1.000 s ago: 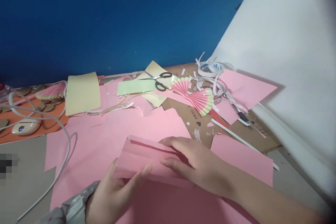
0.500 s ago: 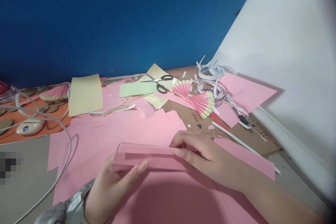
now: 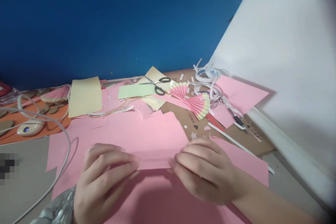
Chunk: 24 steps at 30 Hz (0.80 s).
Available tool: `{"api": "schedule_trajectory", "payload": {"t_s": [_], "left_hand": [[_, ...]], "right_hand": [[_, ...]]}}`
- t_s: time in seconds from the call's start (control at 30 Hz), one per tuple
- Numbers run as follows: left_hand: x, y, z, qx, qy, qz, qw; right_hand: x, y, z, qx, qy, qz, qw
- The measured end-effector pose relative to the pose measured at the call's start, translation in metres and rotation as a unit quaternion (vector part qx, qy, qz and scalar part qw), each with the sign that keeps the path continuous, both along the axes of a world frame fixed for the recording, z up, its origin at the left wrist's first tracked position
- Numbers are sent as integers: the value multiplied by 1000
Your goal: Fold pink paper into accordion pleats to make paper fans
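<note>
A folded strip of pink paper (image 3: 154, 162) stretches between my two hands, above larger pink sheets (image 3: 126, 129). My left hand (image 3: 107, 175) pinches its left end between thumb and fingers. At the other end, my right hand (image 3: 204, 169) grips the strip with thumb and fingertips close together. The ends of the strip are hidden behind my fingers. A shadow from my hands falls on the pink sheet below.
Black-handled scissors (image 3: 160, 86) lie on pale green paper (image 3: 136, 91). Beside them is a pleated pink fan (image 3: 195, 103). White strips (image 3: 208, 84) and a black pen (image 3: 237, 120) lie at the right. At the left are a cable (image 3: 67, 161), a beige glue gun-like device (image 3: 30, 127) and yellow paper (image 3: 85, 96).
My left hand has turned over, its fingers now on top of the paper. My right hand has closed in near it. The paper now shows as a narrower strip held lower.
</note>
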State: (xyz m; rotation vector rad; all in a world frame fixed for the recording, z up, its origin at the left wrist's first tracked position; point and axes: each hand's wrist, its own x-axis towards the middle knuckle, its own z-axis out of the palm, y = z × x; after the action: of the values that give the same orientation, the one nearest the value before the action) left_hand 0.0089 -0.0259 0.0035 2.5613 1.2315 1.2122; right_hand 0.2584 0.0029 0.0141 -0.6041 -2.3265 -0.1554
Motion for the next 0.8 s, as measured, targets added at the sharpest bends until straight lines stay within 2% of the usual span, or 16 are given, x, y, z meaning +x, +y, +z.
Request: {"api": "schedule_trajectory", "payload": {"t_s": [0.13, 0.27, 0.4, 0.47, 0.67, 0.8], "left_hand": [[-3, 3, 1, 39, 37, -6, 999], [-5, 10, 2, -13, 99, -71, 993], [-8, 6, 0, -2, 195, -80, 977], [-8, 2, -3, -3, 215, -69, 974], [2, -1, -11, -18, 246, -70, 967], [3, -2, -15, -12, 229, -67, 971]], "right_hand": [[3, 0, -1, 52, -15, 22, 998], [5, 0, -4, 84, -68, 53, 993], [2, -2, -7, 24, -146, 23, 989], [0, -4, -8, -15, -174, -3, 985], [-4, -13, -15, -109, -199, -17, 974], [-2, -19, -19, -98, -190, -27, 977]]}}
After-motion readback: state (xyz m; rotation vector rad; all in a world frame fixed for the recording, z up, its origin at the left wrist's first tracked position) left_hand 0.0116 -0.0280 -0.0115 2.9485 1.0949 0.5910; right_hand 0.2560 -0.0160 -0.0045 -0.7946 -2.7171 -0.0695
